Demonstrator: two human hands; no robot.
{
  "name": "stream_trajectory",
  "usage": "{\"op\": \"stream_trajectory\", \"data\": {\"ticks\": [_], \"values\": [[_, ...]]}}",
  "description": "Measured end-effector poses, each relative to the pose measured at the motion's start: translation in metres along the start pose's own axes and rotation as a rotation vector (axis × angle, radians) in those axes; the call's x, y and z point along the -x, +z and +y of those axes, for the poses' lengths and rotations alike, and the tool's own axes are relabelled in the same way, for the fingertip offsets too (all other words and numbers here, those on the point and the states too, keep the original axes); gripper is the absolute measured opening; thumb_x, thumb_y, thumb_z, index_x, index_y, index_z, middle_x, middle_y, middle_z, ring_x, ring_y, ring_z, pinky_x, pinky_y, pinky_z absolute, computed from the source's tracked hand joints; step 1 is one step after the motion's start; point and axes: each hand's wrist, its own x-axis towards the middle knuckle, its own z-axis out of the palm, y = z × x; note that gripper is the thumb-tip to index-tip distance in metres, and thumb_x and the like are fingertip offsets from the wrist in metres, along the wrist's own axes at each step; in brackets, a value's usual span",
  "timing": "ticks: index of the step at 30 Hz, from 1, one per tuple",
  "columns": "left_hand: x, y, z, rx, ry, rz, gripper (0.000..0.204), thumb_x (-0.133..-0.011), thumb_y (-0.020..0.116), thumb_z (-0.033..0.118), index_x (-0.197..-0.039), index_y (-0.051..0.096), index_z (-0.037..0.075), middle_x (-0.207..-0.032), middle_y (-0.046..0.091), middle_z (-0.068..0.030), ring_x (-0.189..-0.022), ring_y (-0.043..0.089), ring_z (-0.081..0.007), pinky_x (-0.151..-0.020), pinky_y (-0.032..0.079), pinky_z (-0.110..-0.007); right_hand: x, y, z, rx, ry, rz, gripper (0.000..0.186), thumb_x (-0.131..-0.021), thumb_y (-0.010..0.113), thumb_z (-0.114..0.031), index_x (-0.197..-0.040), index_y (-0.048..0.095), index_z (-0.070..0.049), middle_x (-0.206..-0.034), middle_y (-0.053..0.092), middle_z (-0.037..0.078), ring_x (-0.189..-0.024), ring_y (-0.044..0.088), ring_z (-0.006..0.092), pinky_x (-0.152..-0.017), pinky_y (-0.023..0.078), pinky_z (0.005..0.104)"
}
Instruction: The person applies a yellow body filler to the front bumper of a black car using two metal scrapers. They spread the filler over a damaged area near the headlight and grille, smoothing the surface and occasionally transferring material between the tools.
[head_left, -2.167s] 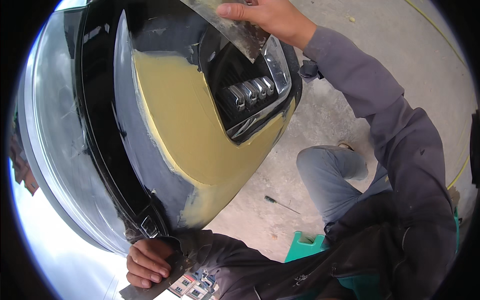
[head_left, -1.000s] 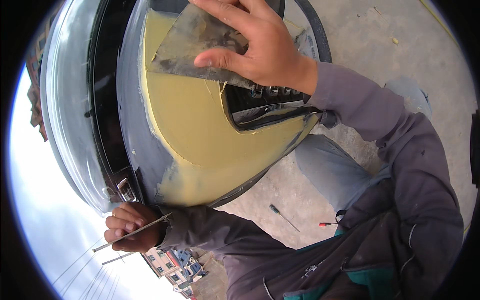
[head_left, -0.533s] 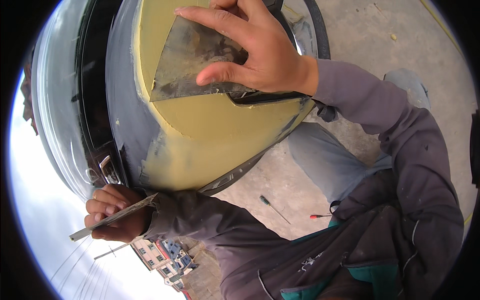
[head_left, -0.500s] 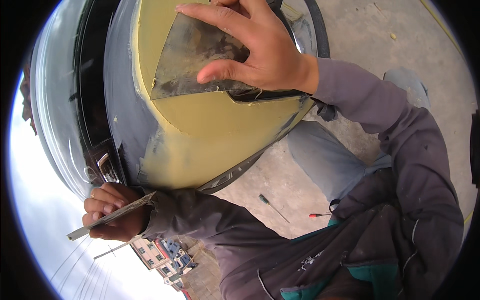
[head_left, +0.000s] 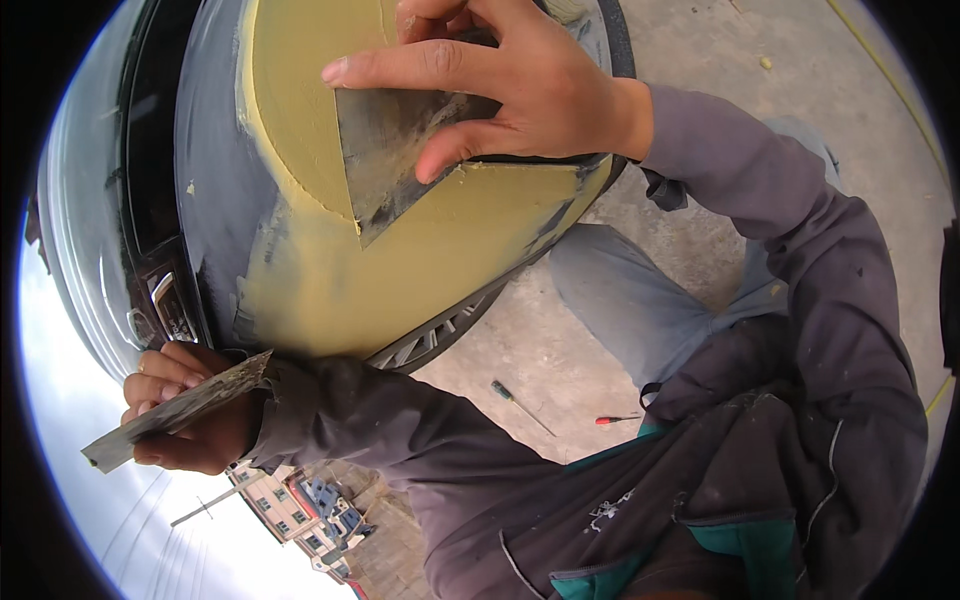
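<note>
My right hand (head_left: 530, 100) grips a thin flexible spreader (head_left: 370, 180), its blade lying on yellow filler (head_left: 420, 270) that coats a curved vehicle panel; index finger and thumb rest along the blade. A grey-blue uncoated band (head_left: 210, 200) borders the filler on the left. At lower left my left hand (head_left: 185, 440) holds a flat, filler-smeared plate (head_left: 175, 410) near the panel's lower corner, fingers curled round it.
Left of the panel are a black strip (head_left: 150, 150) and curved glossy clear part (head_left: 85, 230). A green-handled screwdriver (head_left: 510, 398) and red-handled tool (head_left: 610, 420) lie on concrete (head_left: 500, 350) near my bent leg (head_left: 620, 280). A yellow hose (head_left: 890, 80) runs at right.
The spreader has moved from the dark opening onto and down the filler, now turned more steeply. My left hand with the plate has shifted left, then upward in view, along with the panel.
</note>
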Motion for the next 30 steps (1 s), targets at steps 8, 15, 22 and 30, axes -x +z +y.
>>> {"op": "stream_trajectory", "data": {"ticks": [8,15,22,30], "values": [[0.0,-0.013,0.001,-0.028,-0.095,-0.011,0.048,-0.094,0.037,0.043,-0.078,0.047,-0.002,-0.07,0.044,-0.0099,-0.055,0.037,-0.0173,-0.045,0.027,-0.025,0.006,-0.004,-0.002,0.067,-0.116,-0.053,0.044,-0.081,0.063,-0.034,-0.115,0.062,-0.006,-0.096,0.038,0.007,-0.082,0.044,0.0158,-0.069,0.045,0.0231],[0.005,-0.007,0.003,-0.218,-0.032,0.149,0.04,-0.093,0.04,0.037,-0.071,0.044,0.005,-0.066,0.041,-0.0066,-0.058,0.034,-0.0183,-0.051,0.026,-0.029,0.003,-0.013,0.006,0.292,-0.372,-0.201,0.042,-0.072,0.07,-0.027,-0.112,0.066,-0.016,-0.095,0.04,0.004,-0.084,0.044,0.0187,-0.073,0.042,0.0251],[0.07,0.028,-0.011,0.485,0.115,0.115,0.011,-0.085,0.058,0.01,-0.085,0.067,0.004,-0.076,0.062,-0.0049,-0.065,0.06,-0.0119,-0.055,0.048,-0.017,0.016,-0.019,0.0,0.206,-0.315,-0.259,0.045,-0.067,0.072,-0.027,-0.111,0.067,-0.019,-0.094,0.041,0.004,-0.085,0.043,0.0197,-0.074,0.041,0.0254],[0.259,0.144,-0.062,1.009,0.055,0.129,0.007,-0.085,0.053,0.0,-0.08,0.051,-0.005,-0.077,0.059,-0.0189,-0.061,0.063,-0.0251,-0.047,0.055,-0.029,0.018,-0.028,-0.002,0.307,-0.418,-0.411,0.042,-0.068,0.072,-0.028,-0.109,0.068,-0.015,-0.091,0.041,0.004,-0.084,0.042,0.0194,-0.076,0.04,0.026]]}}
